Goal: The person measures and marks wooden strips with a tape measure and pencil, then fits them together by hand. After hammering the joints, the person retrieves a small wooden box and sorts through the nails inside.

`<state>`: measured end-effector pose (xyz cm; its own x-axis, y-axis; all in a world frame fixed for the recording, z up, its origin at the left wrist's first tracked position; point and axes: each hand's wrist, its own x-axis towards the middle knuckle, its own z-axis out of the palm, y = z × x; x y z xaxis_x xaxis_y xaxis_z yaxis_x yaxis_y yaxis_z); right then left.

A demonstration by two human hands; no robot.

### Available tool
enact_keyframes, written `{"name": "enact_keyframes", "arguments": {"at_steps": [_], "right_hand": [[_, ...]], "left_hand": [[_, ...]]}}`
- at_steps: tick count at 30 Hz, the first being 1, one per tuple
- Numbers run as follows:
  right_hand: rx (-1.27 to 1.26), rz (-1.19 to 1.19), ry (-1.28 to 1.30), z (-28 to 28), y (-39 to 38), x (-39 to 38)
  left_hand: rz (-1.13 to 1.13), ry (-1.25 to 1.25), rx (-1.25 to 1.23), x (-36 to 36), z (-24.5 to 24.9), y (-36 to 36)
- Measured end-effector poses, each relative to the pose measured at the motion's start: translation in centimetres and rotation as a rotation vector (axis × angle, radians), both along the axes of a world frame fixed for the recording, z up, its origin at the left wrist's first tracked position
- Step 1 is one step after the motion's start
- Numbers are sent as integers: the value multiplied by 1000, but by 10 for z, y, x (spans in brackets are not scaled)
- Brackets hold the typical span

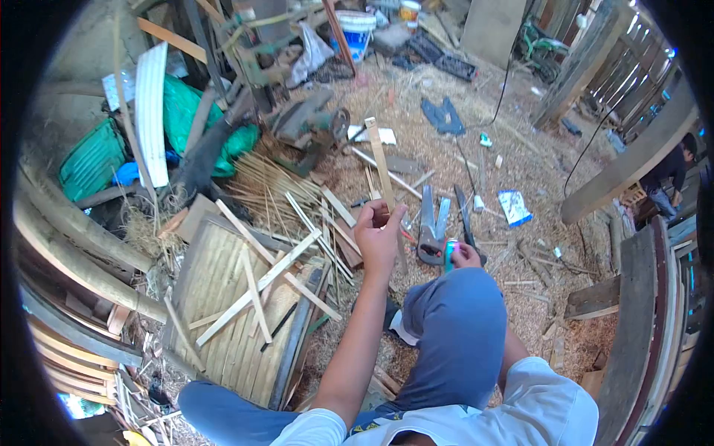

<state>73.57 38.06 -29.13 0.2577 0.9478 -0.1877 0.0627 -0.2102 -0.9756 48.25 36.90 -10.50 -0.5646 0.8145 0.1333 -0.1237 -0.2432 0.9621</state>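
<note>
Left of the knee point(467, 297), the left hand point(379, 229) grasps a wooden strip point(378, 160); the right hand point(468, 257) clasps a teal object point(450, 253).

We count two bare hands, one left hand point(379, 227) and one right hand point(466, 256). We see one held wooden strip point(379, 161), one small turquoise object point(450, 255), one blue-and-white bucket point(355, 37), one white corrugated sheet point(151, 111), one blue-and-white packet point(513, 207), one slatted wooden panel point(212, 267) and one other person point(664, 172). The loose strips point(230, 315) on the panel overlap, so we make out at least four, no exact number.
</note>
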Motion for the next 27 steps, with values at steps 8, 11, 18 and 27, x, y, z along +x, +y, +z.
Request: {"name": "enact_keyframes", "arguments": {"at_steps": [8,11,18,27], "right_hand": [[224,135,500,274,11,-22],[355,370,366,360,-14,-51],[440,691,49,451,-79,-141],[766,959,-405,435,-122,-245]], "left_hand": [[-196,24,253,-33,131,-68],[-324,67,278,-65,167,-93],[-226,-156,219,-159,198,-169],[-201,-164,-116,-184,191,-219]]}}
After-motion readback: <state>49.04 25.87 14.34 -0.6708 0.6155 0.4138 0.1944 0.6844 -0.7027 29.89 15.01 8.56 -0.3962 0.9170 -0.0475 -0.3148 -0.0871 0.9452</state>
